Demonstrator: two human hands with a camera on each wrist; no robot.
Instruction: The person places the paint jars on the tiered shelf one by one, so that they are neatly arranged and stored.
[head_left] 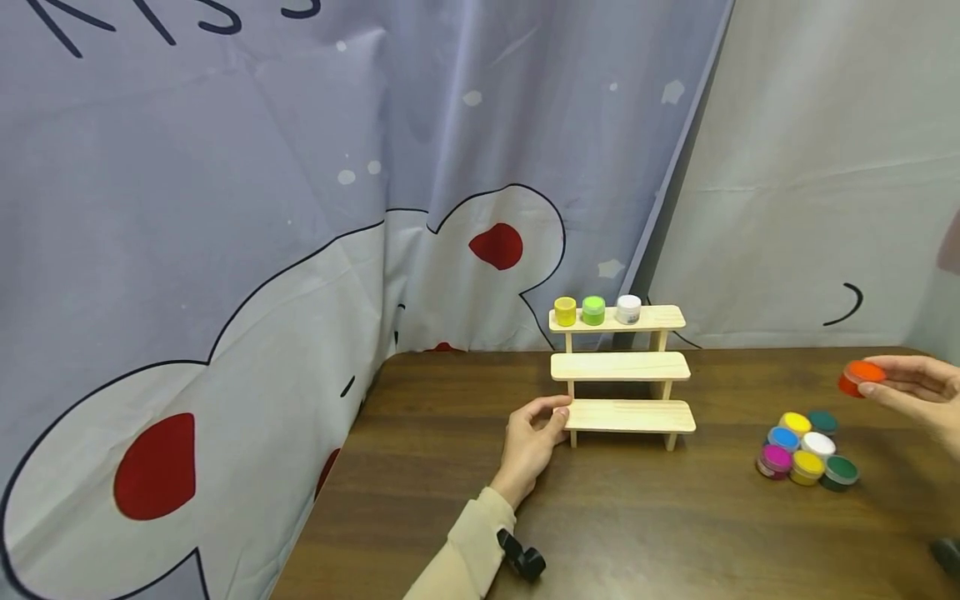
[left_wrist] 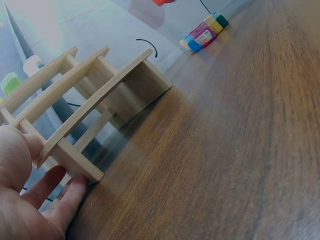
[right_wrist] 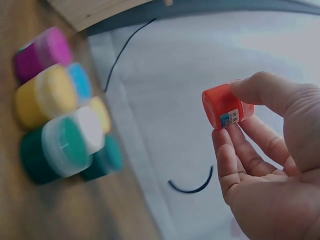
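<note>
Cream-sleeved left hand (head_left: 527, 446), lower centre, grips a pale wooden three-tier stand (head_left: 621, 367); right hand (head_left: 918, 396), far right, fingers pinching a round red-orange jar (head_left: 857, 377); yellow, green, white jars (head_left: 593, 311) shelved; seven coloured jars (head_left: 817, 446) apparently left, lower right.

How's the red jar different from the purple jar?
The red jar is bright orange-red, while the purple jar is pinkish purple. The red jar is held up in the right hand, but the purple jar stands on the table. Both are round jars with a printed label.
</note>
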